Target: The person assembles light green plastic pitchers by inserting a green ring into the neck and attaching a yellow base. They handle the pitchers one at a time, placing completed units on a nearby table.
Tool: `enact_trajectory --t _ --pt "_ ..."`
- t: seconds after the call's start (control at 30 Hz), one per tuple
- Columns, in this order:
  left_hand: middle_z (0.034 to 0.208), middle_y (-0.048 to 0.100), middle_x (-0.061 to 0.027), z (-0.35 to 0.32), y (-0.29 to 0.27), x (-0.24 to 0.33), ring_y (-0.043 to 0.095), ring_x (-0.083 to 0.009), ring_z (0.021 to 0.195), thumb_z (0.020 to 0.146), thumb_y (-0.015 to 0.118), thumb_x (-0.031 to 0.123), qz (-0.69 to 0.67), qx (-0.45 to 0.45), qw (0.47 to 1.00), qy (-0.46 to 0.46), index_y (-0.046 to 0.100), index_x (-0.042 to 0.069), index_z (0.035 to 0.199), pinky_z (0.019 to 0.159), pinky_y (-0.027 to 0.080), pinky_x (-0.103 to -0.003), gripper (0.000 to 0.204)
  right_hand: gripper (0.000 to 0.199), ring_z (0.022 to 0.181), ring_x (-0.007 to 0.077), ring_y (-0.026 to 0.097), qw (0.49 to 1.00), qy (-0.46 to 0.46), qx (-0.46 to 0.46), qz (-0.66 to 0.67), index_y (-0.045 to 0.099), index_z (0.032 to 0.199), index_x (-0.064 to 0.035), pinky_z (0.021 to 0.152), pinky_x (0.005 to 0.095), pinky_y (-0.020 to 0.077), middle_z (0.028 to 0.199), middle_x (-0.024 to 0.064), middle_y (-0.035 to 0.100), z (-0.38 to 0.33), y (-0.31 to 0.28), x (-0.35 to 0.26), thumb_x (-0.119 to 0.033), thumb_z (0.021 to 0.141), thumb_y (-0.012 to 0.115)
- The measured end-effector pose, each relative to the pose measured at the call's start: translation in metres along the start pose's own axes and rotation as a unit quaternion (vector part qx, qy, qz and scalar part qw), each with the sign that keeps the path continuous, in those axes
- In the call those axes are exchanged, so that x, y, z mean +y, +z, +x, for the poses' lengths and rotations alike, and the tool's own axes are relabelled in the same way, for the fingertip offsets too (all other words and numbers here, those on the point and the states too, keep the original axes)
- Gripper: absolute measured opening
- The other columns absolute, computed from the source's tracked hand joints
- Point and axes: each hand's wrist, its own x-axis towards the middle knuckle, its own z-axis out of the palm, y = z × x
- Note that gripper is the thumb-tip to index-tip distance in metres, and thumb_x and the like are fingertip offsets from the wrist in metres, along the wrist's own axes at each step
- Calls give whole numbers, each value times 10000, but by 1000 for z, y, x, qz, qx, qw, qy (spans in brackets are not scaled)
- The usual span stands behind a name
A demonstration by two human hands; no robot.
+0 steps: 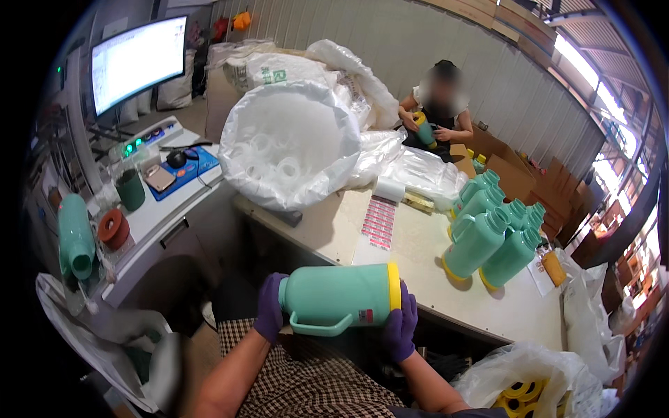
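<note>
A green thermos jug shell (338, 292) with a yellow base ring lies sideways between my hands, above my lap at the table's near edge. Its looped handle points toward me, and a small red-and-white label sits near the ring. My left hand (269, 308), in a purple glove, grips the neck end. Around the yellow base closes my right hand (402, 324), also gloved in purple; part of its fingers is hidden behind the jug. Several matching green jugs (477, 244) stand upright on the table to the right. A sheet of pink labels (380, 221) lies beyond the held jug.
A white bag (233, 139) of translucent rings stands on the table's far left. Plastic film (425, 174) lies behind the label sheet. Yellow rings (523, 397) fill a bag at lower right. A monitor (139, 63) stands left. Across the table, a co-worker (439, 104) holds another jug.
</note>
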Motion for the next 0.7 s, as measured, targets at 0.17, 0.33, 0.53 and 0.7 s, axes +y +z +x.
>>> enact_trajectory --t 0.17,0.33,0.53,0.7 --pt "1005 632 -119 0 -13 13 617 -244 948 999 477 164 43 10 999 30 641 35 1087 881 494 -352 227 535 1002 338 620 995 9 -18 97 448 1470 41 956 462 485 1348 234 601 0 -2 0 -266 1031 443" --pt "1012 666 -92 12 -21 40 636 -182 925 1072 382 297 -183 -1 977 -108 649 21 1097 860 507 -337 384 616 932 193 593 727 215 50 651 508 1442 -40 1009 403 455 1094 29 632 -30 -31 70 -506 1078 333" --pt "1030 665 -77 4 -24 40 649 -178 937 1095 339 317 -369 -70 912 -165 612 14 1185 869 532 -341 417 449 1217 176 555 949 91 98 285 482 1459 -43 1148 398 385 1229 76 606 17 -45 47 -273 1090 367" --pt "993 686 -95 15 -26 9 665 -216 915 1091 355 397 -416 -37 862 -289 666 8 1126 871 545 -368 499 366 1117 199 638 879 239 -197 362 589 1355 -47 1015 331 489 1209 96 651 -8 -6 -17 -107 1001 513"
